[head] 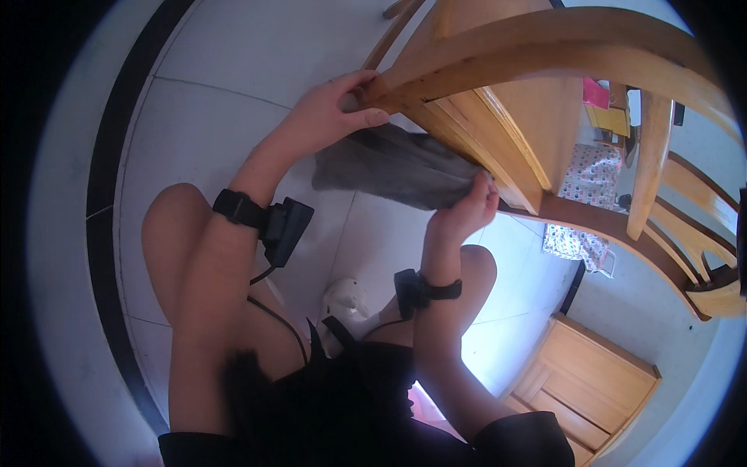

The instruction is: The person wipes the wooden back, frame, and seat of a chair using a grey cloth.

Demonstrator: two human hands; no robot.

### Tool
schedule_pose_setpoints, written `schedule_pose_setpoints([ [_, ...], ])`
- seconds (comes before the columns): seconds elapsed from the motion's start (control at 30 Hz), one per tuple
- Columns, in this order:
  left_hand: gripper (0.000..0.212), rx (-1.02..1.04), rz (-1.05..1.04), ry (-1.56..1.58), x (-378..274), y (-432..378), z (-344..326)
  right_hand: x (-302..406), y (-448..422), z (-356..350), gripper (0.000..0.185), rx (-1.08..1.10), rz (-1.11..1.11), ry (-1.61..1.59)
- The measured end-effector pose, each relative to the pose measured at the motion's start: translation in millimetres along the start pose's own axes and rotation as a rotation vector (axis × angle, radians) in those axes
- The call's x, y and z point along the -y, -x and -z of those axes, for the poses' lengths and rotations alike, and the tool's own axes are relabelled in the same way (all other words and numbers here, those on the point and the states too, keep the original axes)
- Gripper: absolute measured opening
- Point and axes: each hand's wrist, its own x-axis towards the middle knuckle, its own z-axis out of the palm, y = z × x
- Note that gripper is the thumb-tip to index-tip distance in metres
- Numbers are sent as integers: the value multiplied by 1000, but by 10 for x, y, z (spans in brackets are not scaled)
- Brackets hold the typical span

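Note:
A grey cloth (397,166) stretches between my two hands, beside the lower side of a varnished wooden chair (496,64). My left hand (332,111) curls around the cloth's left end, its fingers and thumb against the corner of the chair frame. At the other end, my right hand (470,201) pinches the cloth close to the wooden side panel (484,152). Some left fingertips are hidden behind the wood. Each wrist wears a black strap with a small device, the left one (286,230) with a cable.
Pale floor tiles (233,134) lie below, bordered by a dark skirting strip (111,157) at the left wall. A wooden cabinet (589,379) stands at lower right. Beyond the chair is a patterned bag (575,239). My knees and a white slipper (344,298) are beneath my arms.

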Motion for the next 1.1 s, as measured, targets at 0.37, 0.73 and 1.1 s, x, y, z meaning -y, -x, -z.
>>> schedule_pose_setpoints([
  [0.37,67,24,45,-12,63,2,21,-44,624,-757,13,214,202,176],
  [0.73,71,72,-28,-32,18,-79,60,112,-171,384,18,73,-143,-91],
  [1.1,72,274,42,-133,-143,-172,233,458,-572,1189,39,224,-351,-219],
])
